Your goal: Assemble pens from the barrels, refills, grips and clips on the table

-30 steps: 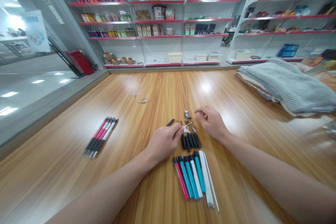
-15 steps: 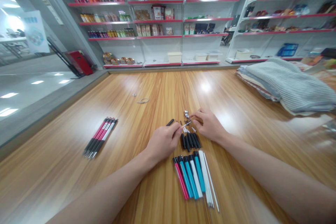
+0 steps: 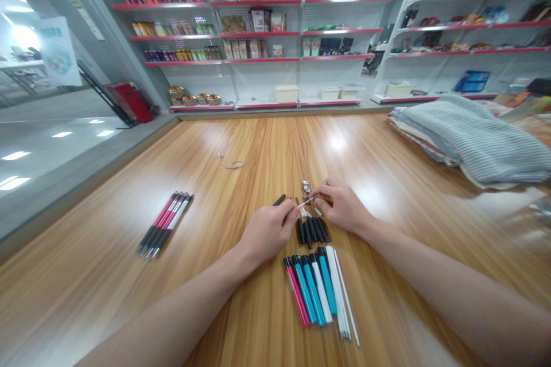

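Observation:
My left hand (image 3: pixel 267 230) pinches one end of a thin white pen refill (image 3: pixel 305 203) above the table. At its other end are the closed fingertips of my right hand (image 3: pixel 343 206); any small part between them is too tiny to make out. Below the hands lie several black pen grips (image 3: pixel 312 231). Nearer to me are pen barrels (image 3: pixel 306 289) in pink, blue and white, side by side, with white refills (image 3: pixel 342 292) along their right. Small silver tips (image 3: pixel 306 186) sit just beyond my fingers, and one black grip (image 3: pixel 279 200) lies beyond my left hand.
Several assembled pens (image 3: pixel 166 225) lie in a row at left on the wooden table (image 3: pixel 241 137). A thin looped band (image 3: pixel 235 165) and a small silver piece (image 3: pixel 221 155) lie farther back. Folded cloths (image 3: pixel 469 137) are stacked at right. Stocked shelves (image 3: pixel 258 34) stand behind.
Hardly anything differs. My right fingertips have shifted very slightly at the refill's end, while my left hand stays in place.

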A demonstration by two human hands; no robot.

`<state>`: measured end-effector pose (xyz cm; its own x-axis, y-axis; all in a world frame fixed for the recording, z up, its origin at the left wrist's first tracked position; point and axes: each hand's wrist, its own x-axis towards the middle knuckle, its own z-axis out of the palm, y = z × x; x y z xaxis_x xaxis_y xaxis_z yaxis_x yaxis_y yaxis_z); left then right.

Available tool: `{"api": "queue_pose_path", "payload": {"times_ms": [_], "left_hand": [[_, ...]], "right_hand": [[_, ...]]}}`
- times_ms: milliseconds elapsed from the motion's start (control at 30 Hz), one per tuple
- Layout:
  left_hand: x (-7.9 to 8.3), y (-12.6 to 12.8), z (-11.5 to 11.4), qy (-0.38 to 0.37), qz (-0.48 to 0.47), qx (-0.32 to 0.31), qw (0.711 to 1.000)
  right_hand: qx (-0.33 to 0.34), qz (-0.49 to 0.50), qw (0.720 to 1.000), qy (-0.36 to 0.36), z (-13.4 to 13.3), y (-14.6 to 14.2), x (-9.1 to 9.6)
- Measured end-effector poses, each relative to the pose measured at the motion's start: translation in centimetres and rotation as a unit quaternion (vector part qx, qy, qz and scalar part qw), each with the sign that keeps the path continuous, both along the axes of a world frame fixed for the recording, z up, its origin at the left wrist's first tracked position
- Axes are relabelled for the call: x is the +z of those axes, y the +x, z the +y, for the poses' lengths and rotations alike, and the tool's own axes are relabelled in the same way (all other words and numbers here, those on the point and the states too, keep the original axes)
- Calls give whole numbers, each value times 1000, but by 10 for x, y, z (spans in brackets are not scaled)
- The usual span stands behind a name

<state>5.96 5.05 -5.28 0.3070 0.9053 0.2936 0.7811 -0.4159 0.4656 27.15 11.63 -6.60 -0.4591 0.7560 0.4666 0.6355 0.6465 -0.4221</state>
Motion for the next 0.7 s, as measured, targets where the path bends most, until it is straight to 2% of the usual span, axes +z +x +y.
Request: {"api": "queue_pose_path", "payload": {"times_ms": [167,300,433,533,700], "left_hand": [[-1,0,0,-2,-4,0,1000],[-1,0,0,-3,-12,-2,1000],[-2,-1,1,-2,-13,-5,1000],[-2,-1,1,0,-10,-4,1000],[-2,-1,1,-4,-12,-4,1000]], "right_hand": [[15,32,999,5,-2,1,3],[82,54,995,-6,-9,2,11],[142,33,989,-34,-11,6,17],[133,23,989,-60,-9,12,19],[152,-62,981,-103,-7,20,19]]}}
